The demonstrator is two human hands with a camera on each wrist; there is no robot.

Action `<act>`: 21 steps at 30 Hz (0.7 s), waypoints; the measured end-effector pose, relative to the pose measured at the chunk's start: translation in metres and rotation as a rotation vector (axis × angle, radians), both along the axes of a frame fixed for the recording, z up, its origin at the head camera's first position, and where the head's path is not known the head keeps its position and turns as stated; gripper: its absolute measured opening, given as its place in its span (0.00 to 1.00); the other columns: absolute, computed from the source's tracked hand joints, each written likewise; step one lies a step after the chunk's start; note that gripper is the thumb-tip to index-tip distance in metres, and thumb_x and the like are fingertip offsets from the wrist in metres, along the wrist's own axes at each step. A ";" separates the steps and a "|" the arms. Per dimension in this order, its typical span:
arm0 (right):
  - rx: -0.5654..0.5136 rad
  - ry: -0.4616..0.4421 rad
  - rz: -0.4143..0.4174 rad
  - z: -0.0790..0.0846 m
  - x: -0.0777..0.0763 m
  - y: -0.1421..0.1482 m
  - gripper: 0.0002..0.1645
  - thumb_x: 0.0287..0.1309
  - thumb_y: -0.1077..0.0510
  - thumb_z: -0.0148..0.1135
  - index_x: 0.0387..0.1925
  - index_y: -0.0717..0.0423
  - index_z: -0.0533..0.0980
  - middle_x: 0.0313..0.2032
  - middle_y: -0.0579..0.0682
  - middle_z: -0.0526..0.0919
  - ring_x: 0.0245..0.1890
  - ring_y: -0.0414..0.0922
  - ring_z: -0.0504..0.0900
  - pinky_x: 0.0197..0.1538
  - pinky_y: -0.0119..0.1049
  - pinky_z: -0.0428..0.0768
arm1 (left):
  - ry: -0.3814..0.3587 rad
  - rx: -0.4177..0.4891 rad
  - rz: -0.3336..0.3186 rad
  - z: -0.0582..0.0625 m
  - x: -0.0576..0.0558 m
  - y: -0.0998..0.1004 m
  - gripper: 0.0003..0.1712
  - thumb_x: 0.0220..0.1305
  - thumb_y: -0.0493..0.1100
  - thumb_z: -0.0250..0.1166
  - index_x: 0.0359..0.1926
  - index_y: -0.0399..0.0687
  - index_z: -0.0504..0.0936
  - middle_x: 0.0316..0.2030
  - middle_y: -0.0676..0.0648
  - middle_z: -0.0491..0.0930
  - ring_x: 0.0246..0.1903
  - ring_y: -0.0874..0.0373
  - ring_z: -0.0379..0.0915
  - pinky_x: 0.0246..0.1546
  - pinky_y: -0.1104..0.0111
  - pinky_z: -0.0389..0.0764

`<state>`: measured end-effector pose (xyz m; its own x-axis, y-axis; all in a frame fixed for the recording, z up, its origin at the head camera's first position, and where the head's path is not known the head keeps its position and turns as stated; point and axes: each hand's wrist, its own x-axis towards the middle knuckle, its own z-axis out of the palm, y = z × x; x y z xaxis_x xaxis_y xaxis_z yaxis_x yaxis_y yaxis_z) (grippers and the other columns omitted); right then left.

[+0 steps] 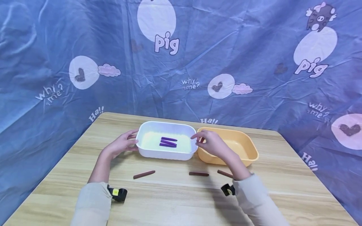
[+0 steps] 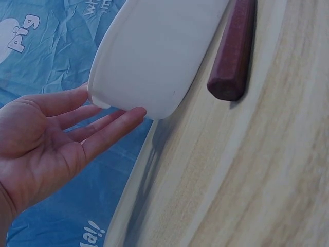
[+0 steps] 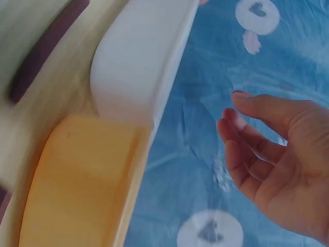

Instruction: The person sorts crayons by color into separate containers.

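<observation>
In the head view a white plastic bin [image 1: 167, 156] stands left of centre, with purple crayons [image 1: 169, 139] lying on its floor. My left hand [image 1: 122, 145] is at the bin's left end; in the left wrist view its fairly straight fingers [image 2: 115, 128] touch the outside of the white wall [image 2: 149, 56]. Over the spot where the white bin meets an orange bin [image 1: 251, 158], my right hand [image 1: 213, 144] hovers with loosely bent fingers. Nothing shows between those fingers [image 3: 247, 136] in the right wrist view.
Brown crayons lie on the wooden table [image 1: 158, 201] in front of the bins: a left one [image 1: 144, 174], a middle one [image 1: 199, 174] and a right one [image 1: 225, 174] partly behind the right forearm. A blue printed cloth [image 1: 181, 62] hangs behind the table.
</observation>
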<state>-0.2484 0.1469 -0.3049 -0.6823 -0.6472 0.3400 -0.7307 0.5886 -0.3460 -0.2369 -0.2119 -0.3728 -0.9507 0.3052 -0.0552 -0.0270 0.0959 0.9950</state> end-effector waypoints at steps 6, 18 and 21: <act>-0.023 0.048 -0.068 -0.004 0.023 0.045 0.14 0.44 0.73 0.65 0.36 0.61 0.81 0.24 0.43 0.77 0.25 0.40 0.77 0.28 0.34 0.80 | -0.003 0.001 -0.001 -0.001 0.000 -0.001 0.35 0.65 0.28 0.47 0.68 0.28 0.40 0.62 0.23 0.46 0.56 0.29 0.57 0.51 0.53 0.74; -0.016 0.090 -0.222 -0.011 0.049 0.107 0.15 0.42 0.73 0.67 0.35 0.58 0.81 0.25 0.41 0.77 0.24 0.39 0.77 0.25 0.32 0.79 | 0.004 -0.002 -0.004 -0.002 -0.002 -0.003 0.36 0.65 0.28 0.49 0.68 0.29 0.40 0.62 0.23 0.47 0.56 0.31 0.58 0.49 0.54 0.76; -0.015 0.077 -0.252 -0.016 0.053 0.119 0.15 0.42 0.73 0.67 0.35 0.60 0.81 0.25 0.41 0.77 0.24 0.39 0.77 0.25 0.32 0.78 | 0.004 0.000 -0.009 -0.002 -0.002 -0.002 0.36 0.66 0.29 0.48 0.68 0.30 0.40 0.62 0.23 0.47 0.56 0.31 0.57 0.49 0.54 0.76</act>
